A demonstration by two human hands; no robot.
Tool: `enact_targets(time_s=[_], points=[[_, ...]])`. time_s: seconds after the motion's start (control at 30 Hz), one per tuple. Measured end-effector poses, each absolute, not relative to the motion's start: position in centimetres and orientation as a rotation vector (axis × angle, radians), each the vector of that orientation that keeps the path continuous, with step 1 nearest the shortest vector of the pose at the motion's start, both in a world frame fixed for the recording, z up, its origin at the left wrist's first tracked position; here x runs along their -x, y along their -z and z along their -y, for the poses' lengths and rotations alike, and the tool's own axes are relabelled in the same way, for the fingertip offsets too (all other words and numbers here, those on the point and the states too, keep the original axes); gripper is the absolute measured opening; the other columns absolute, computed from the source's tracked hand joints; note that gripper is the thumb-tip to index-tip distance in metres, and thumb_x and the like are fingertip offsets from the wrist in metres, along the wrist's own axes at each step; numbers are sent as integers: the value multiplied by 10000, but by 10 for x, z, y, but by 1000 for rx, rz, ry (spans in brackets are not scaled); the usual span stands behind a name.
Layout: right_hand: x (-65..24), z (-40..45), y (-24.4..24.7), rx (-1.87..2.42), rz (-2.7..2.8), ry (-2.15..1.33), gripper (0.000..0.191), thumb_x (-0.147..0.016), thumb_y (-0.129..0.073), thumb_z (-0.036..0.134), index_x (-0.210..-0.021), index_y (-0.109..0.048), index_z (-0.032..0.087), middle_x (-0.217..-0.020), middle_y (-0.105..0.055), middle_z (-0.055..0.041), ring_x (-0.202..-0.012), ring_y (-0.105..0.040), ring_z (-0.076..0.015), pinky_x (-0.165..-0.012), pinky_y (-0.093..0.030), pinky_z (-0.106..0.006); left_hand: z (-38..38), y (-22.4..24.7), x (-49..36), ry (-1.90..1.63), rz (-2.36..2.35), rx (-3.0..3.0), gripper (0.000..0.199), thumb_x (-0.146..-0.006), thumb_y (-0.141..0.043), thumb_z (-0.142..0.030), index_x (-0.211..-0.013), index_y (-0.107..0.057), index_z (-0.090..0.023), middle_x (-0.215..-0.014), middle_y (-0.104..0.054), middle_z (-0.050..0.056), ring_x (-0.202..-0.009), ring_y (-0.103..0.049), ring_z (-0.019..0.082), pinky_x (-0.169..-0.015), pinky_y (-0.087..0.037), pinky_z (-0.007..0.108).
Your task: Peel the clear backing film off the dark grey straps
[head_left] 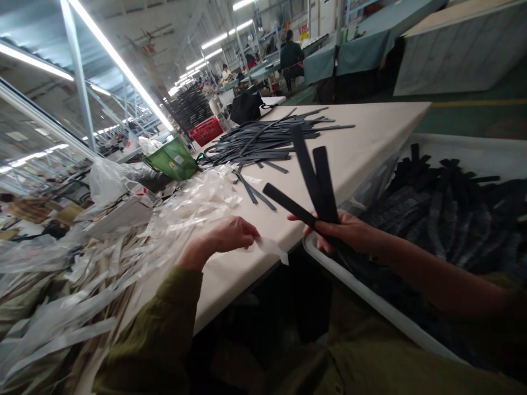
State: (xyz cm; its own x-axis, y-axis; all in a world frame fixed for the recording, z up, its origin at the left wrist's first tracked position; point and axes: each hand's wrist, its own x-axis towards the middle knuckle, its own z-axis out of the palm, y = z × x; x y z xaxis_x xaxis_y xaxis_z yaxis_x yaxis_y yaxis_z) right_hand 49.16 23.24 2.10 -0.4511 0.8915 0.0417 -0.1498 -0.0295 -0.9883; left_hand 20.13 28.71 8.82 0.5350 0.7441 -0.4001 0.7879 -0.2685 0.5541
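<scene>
Pinched between the fingers of my left hand [230, 236] is a short whitish, see-through strip [272, 248], hanging over the table's near edge. My right hand [341, 230] is closed round several flat black strips [307, 164], which fan out upward and to the left; their lower ends drop below the hand into shadow. Left of my left hand, a heap of clear plastic strips [193, 200] covers part of the table [370, 115]. A pile of dark strips [255, 134] lies farther back, with a few loose ones [255, 192] nearer me.
To my right, a white bin [354, 274] holds many black strips [461, 214]. A green basket [175, 159], a red basket [206, 130] and a black bag [247, 107] stand at the table's far left. A person [291, 57] sits in the background.
</scene>
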Motion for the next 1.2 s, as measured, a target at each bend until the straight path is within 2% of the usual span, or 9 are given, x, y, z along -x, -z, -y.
enact_targets(time_s=[0.17, 0.37, 0.57, 0.67, 0.73, 0.83, 0.9, 1.03, 1.2], points=[[-454, -256, -18, 729, 1700, -1818, 493, -775, -703, 609, -916, -732, 138, -631, -640, 9, -449, -537, -97, -507, -487, -237, -280, -93, -203, 100, -1234, -2144, 253, -642, -586, -152, -784, -792, -187, -579, -654, -16, -527, -506, 120, -513, -361, 211], [-430, -253, 5, 624, 1816, -1846, 502, -846, -642, 579, -1003, -750, 115, -480, -497, 74, -411, -458, -77, -532, -494, -233, -294, -88, -198, 106, -1311, -2155, 195, -708, -608, -188, -767, -794, -194, -513, -588, -31, -511, -501, 115, -497, -338, 202], [-418, -250, 7, 764, 1609, -1798, 497, -808, -659, 574, -948, -748, 105, -388, -430, 98, -375, -429, -80, -499, -480, -232, -283, -71, -176, -397, -1693, -2398, 193, -808, -635, -237, -971, -735, -208, -919, -718, 54, -874, -664, 208, -802, -475, 287], [-416, -249, 7, 843, 1465, -1720, 463, -783, -674, 544, -914, -746, 106, -373, -424, 103, -362, -406, -74, -506, -489, -236, -244, -45, -175, -662, -2081, -2122, 262, -899, -557, -376, -826, -732, -195, -766, -711, 61, -784, -674, 228, -740, -480, 315], [-414, -247, 7, 874, 1428, -1681, 428, -791, -666, 510, -912, -744, 107, -387, -434, 101, -366, -402, -69, -505, -481, -231, -210, -19, -186, -729, -1899, -1841, 362, -910, -530, -468, -816, -743, -191, -720, -723, 43, -709, -669, 207, -687, -485, 299], [-409, -242, 7, 883, 1418, -1671, 391, -802, -648, 475, -904, -735, 108, -395, -438, 98, -370, -405, -69, -487, -454, -223, -168, 22, -213, -798, -1577, -1611, 366, -831, -661, -455, -1067, -746, -187, -906, -771, 45, -809, -682, 211, -736, -509, 290], [-404, -239, 9, 877, 1424, -1686, 384, -802, -640, 469, -894, -728, 107, -393, -442, 96, -368, -396, -71, -475, -440, -224, -154, 41, -229, -834, -1473, -1528, 373, -837, -660, -438, -1106, -743, -193, -948, -772, 37, -838, -677, 210, -762, -512, 292], [-395, -233, 13, 858, 1461, -1708, 402, -809, -627, 491, -895, -723, 110, -397, -438, 96, -370, -391, -75, -486, -442, -235, -152, 56, -243, -887, -1496, -1450, 273, -838, -648, -408, -926, -798, -196, -809, -763, 12, -769, -656, 201, -752, -506, 304], [-407, -228, 6, 907, 1507, -1641, 474, -842, -622, 543, -1028, -731, 121, -434, -519, 63, -433, -495, -105, -515, -414, -234, -157, 53, -244, -1061, -1326, -1040, 295, -714, -780, -438, -760, -782, -146, -716, -746, 42, -687, -644, 172, -706, -503, 280]])
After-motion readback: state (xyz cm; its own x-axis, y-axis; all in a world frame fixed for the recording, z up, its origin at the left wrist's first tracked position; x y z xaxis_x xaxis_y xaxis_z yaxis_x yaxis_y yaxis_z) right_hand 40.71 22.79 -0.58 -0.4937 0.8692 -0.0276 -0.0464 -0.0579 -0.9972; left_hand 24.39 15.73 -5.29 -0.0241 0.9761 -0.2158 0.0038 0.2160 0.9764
